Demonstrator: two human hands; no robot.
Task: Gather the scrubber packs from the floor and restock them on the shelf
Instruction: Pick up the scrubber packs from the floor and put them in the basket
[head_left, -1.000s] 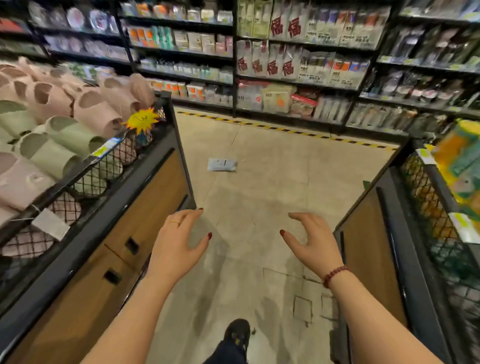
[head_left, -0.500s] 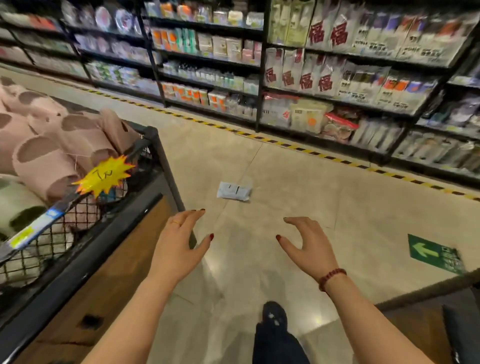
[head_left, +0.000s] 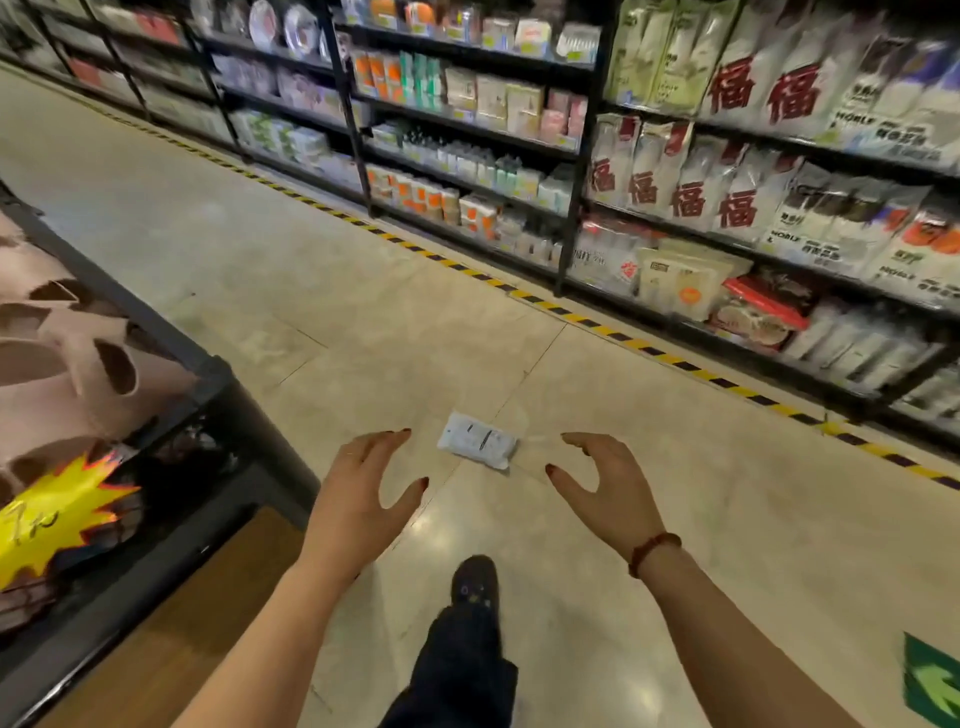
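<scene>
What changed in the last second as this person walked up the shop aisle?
The person stepped forward: the white pack on the floor, far ahead before, now lies just beyond the left hand and right hand. The slipper bin slid toward the left edge; the right-side bin left the view. Unchanged: both hands open and empty, the pack untouched.

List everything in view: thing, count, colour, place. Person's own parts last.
scrubber pack: one, white, on the floor ahead
shelves: several bays, black, far side
hazard tape: one line, yellow-black, before shelves
bin: one, black, left
slippers: many, pink, in bin
star tag: one, yellow, on bin
arrow sticker: one, green, floor lower right
shoe: one, dark, bottom centre
bracelet: one, red, right wrist
left hand: one, bare, empty, left of pack
right hand: one, bare, empty, right of pack
</scene>
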